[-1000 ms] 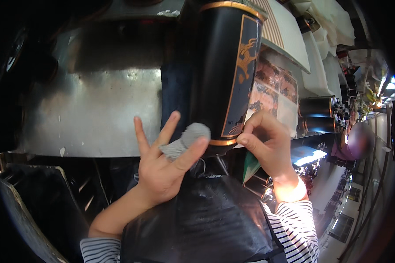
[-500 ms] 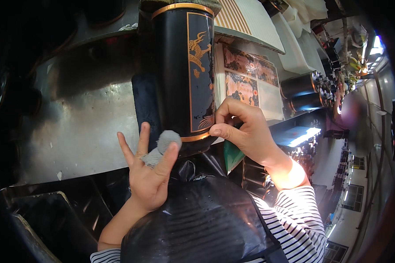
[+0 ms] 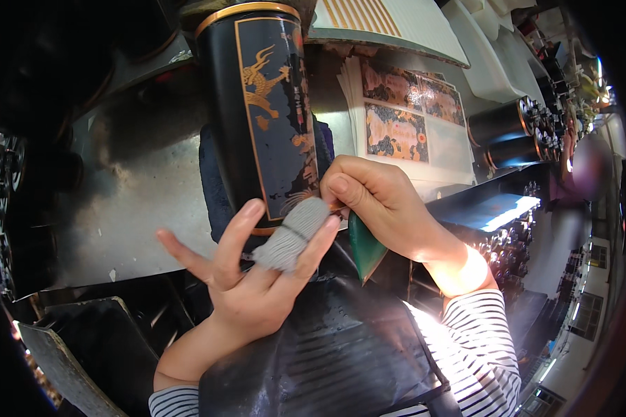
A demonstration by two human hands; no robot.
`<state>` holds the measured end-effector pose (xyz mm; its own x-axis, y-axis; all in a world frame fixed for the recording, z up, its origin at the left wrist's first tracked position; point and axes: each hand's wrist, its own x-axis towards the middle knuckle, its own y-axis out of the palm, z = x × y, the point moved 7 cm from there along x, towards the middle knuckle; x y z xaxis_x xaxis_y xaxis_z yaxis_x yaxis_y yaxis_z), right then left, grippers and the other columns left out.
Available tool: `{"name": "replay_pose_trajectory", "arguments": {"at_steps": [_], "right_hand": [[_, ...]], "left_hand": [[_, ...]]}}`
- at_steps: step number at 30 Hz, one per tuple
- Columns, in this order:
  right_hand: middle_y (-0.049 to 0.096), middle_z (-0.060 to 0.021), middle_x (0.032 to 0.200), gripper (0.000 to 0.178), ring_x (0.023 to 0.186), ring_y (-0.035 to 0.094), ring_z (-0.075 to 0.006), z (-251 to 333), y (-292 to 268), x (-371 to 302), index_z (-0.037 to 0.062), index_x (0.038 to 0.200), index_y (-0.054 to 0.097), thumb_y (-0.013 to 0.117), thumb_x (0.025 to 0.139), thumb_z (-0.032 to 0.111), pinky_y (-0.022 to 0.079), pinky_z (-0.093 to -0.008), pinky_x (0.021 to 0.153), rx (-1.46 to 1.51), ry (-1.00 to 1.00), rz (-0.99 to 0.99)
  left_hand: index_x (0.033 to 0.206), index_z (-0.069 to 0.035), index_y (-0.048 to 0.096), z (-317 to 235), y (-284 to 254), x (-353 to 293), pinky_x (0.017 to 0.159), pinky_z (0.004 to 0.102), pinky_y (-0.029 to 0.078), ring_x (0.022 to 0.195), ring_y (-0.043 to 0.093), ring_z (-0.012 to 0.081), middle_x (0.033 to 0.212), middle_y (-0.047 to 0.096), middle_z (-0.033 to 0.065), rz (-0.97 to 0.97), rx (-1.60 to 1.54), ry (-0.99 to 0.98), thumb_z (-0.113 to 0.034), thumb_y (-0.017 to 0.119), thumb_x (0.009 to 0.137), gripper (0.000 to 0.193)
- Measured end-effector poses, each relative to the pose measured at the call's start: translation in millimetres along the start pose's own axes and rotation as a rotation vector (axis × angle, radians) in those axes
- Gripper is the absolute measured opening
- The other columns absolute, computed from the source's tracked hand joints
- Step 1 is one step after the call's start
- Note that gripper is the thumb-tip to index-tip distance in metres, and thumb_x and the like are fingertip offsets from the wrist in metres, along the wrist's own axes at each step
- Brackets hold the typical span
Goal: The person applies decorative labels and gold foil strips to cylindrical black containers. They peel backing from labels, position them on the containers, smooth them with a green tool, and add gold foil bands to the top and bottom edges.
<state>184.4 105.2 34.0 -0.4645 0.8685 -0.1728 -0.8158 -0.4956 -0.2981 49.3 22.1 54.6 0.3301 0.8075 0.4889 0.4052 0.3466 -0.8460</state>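
A black canister (image 3: 222,104) with gold rims lies lengthwise before me, bearing a dark, gold-edged decal (image 3: 275,149) with a gold animal figure. My left hand (image 3: 250,292) is at its near end, fingers spread, and one finger wears a grey ribbed fabric finger cover (image 3: 295,236). That covered finger lies over the decal's lower edge. My right hand (image 3: 379,201) is closed at the canister's lower right edge, close to the left fingertips. Out of its grip hangs a flat green pointed scraper-like piece (image 3: 365,247). Whether it also pinches the decal's edge is hidden.
Under the canister is a dark blue cloth (image 3: 214,187) on a metal worktop (image 3: 139,215). Printed decal sheets (image 3: 396,132) lie to the right, below a white striped board (image 3: 389,31). More black canisters (image 3: 497,125) stand farther right. A dark apron (image 3: 313,347) covers my lap.
The canister has turned, bringing the decal leftward and more into view. My left hand has moved right, its covered finger now over the decal's lower edge. The right hand has closed more tightly.
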Motion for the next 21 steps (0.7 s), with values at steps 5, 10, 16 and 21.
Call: {"name": "replay_pose_trajectory", "arguments": {"at_steps": [5, 10, 16, 21], "right_hand": [[0.058, -0.0030, 0.071, 0.017, 0.065, 0.050, -0.0075, 0.5, -5.0, -9.7, 0.0013, 0.091, 0.062, 0.064, 0.091, 0.018, 0.041, -0.0235, 0.059, 0.061, 0.078, 0.045], [0.059, 0.0010, 0.078, 0.011, 0.067, 0.049, -0.0037, 1.5, -1.7, -4.4, 0.0004, 0.084, 0.063, 0.070, 0.085, 0.009, 0.039, -0.0195, 0.060, 0.077, 0.084, 0.082], [0.058, -0.0010, 0.073, 0.012, 0.064, 0.049, -0.0058, 5.4, 0.7, 0.6, 0.0011, 0.084, 0.063, 0.070, 0.085, 0.011, 0.040, -0.0211, 0.058, 0.052, -0.005, 0.087], [0.058, -0.0036, 0.071, 0.014, 0.064, 0.050, -0.0093, 6.8, -1.3, -1.2, -0.0001, 0.086, 0.062, 0.063, 0.091, 0.013, 0.042, -0.0238, 0.060, 0.022, -0.052, 0.062]], "left_hand": [[0.127, -0.009, 0.058, 16.8, 6.8, 20.6, 0.111, 0.0629, 0.007, 0.114, 0.050, 0.0298, 0.104, 0.063, 0.0063, -0.112, -0.148, -0.077, -0.026, 0.075, 0.074, 0.058], [0.145, 0.008, 0.024, 52.7, 26.0, 1.0, 0.111, 0.0600, 0.006, 0.132, 0.040, 0.0366, 0.139, 0.046, 0.0215, 0.031, -0.420, -0.383, -0.041, 0.068, 0.080, 0.092], [0.124, -0.005, 0.060, 43.7, 10.4, -38.7, 0.109, 0.0647, 0.007, 0.131, 0.041, 0.0396, 0.124, 0.057, 0.0169, 0.019, -0.316, -0.344, -0.013, 0.067, 0.084, 0.042], [0.106, -0.030, 0.072, 4.4, -2.3, -18.9, 0.107, 0.0700, -0.002, 0.123, 0.047, 0.0260, 0.093, 0.062, -0.0074, -0.027, -0.021, -0.144, -0.018, 0.071, 0.078, 0.031]]}}
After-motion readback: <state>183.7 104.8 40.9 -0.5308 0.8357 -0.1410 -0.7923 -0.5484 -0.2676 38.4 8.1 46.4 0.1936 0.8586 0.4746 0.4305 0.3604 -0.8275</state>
